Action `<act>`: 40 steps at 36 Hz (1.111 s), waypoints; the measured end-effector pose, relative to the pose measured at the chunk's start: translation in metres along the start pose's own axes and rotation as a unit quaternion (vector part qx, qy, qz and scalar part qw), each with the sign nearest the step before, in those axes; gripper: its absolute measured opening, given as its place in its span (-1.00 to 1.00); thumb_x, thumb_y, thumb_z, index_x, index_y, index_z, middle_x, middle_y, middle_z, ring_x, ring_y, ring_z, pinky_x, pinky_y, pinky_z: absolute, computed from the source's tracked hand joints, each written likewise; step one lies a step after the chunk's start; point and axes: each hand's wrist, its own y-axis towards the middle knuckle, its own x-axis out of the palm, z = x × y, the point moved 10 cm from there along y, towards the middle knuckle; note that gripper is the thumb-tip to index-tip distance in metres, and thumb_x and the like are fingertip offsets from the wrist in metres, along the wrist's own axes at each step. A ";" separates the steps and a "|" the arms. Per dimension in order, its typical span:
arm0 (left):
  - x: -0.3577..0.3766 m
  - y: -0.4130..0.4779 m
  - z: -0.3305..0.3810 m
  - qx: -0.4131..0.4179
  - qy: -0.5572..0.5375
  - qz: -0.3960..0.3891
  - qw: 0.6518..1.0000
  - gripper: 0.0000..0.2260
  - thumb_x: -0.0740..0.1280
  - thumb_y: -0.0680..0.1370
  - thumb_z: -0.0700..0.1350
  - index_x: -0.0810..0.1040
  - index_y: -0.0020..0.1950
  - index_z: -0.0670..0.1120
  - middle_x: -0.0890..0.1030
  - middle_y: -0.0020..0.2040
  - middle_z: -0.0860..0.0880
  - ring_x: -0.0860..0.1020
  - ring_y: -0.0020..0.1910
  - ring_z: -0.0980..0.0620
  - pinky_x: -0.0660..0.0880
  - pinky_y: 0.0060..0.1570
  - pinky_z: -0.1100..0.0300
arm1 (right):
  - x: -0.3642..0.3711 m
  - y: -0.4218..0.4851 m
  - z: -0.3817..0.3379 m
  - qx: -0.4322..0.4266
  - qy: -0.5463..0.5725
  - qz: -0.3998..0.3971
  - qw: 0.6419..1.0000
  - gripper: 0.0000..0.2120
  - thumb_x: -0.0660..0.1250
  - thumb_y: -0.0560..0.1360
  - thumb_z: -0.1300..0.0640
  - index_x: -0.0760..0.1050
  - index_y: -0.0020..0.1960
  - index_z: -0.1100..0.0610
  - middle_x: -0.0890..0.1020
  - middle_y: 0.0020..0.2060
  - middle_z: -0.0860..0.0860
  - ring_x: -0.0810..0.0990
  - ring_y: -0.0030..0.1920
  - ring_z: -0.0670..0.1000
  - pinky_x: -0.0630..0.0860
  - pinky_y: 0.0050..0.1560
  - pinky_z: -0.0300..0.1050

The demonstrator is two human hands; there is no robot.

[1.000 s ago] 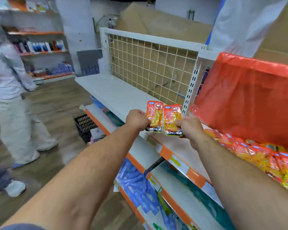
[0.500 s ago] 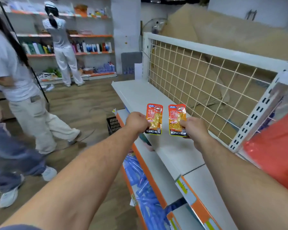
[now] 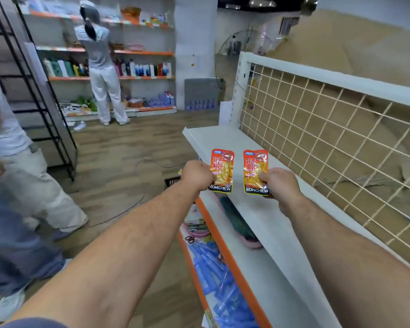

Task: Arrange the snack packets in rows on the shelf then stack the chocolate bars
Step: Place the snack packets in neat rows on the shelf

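I hold two orange KONCHEW snack packets upright over the white shelf [image 3: 223,143]. My left hand [image 3: 195,174] pinches the left snack packet [image 3: 221,170] by its lower left edge. My right hand [image 3: 278,183] pinches the right snack packet [image 3: 256,170] by its lower right corner. The packets hang side by side with a small gap between them, above the front part of the shelf board. No chocolate bars are in view.
A wire grid back panel [image 3: 329,147] with cardboard behind it bounds the shelf. Lower shelves with orange edges [image 3: 225,247] hold blue packets [image 3: 220,280]. A black crate [image 3: 172,182] sits on the floor. Two people stand close on the left [image 3: 17,166], another at the far shelves [image 3: 100,67].
My view has swung left along the shelf, so the red bag and the packet pile have gone out of frame. Both hands still hold their packets, now slightly further apart.
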 end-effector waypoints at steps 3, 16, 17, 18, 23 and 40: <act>-0.030 0.037 0.002 0.014 0.002 0.003 1.000 -0.84 0.45 0.39 -0.35 0.54 -0.29 -0.14 0.65 -0.18 -0.15 0.52 -0.25 -0.05 0.52 -0.25 0.07 | 0.037 0.015 -0.020 -0.003 0.007 0.000 1.000 -0.84 0.37 0.51 0.22 0.52 -0.24 0.16 0.63 -0.22 0.14 0.59 -0.24 0.11 0.50 -0.16 0.00; -0.113 0.161 -0.015 0.004 0.016 0.008 1.000 -0.77 0.46 0.40 -0.34 0.50 -0.35 -0.09 0.60 -0.21 -0.13 0.51 -0.22 -0.05 0.59 -0.04 -0.07 | 0.151 0.085 -0.078 -0.008 0.024 -0.014 1.000 -0.87 0.37 0.53 0.21 0.54 -0.20 0.15 0.67 -0.18 0.16 0.64 -0.21 0.12 0.57 -0.09 0.04; -0.115 0.169 -0.016 -0.001 0.008 0.010 1.000 -0.76 0.46 0.40 -0.35 0.50 -0.35 -0.10 0.60 -0.22 -0.13 0.52 -0.23 -0.05 0.58 -0.10 -0.06 | 0.157 0.092 -0.081 -0.008 0.026 -0.015 1.000 -0.86 0.38 0.53 0.22 0.54 -0.20 0.15 0.67 -0.19 0.15 0.63 -0.22 0.11 0.56 -0.10 0.03; -0.116 0.176 -0.018 -0.006 -0.004 0.011 1.000 -0.76 0.46 0.40 -0.36 0.51 -0.35 -0.10 0.60 -0.22 -0.13 0.51 -0.24 -0.05 0.55 -0.19 -0.01 | 0.162 0.099 -0.083 -0.008 0.028 -0.016 0.999 -0.86 0.38 0.53 0.22 0.53 -0.21 0.15 0.66 -0.20 0.14 0.62 -0.24 0.10 0.55 -0.12 0.01; -0.111 0.226 -0.023 -0.022 -0.029 0.005 0.999 -0.75 0.43 0.43 -0.37 0.50 -0.34 -0.10 0.59 -0.26 -0.11 0.49 -0.29 -0.04 0.41 -0.27 0.14 | 0.183 0.144 -0.088 -0.002 0.028 -0.018 0.999 -0.85 0.38 0.54 0.22 0.52 -0.21 0.15 0.66 -0.21 0.13 0.62 -0.24 0.09 0.53 -0.15 -0.02; -0.059 0.424 0.034 -0.023 -0.027 -0.013 0.999 -0.77 0.47 0.39 -0.35 0.52 -0.30 -0.07 0.58 -0.28 -0.13 0.47 -0.39 -0.03 0.33 -0.43 0.25 | 0.214 0.350 -0.116 0.002 0.031 -0.022 0.999 -0.93 0.34 0.53 0.21 0.51 -0.12 0.20 0.61 -0.16 0.16 0.57 -0.20 0.09 0.50 -0.22 -0.06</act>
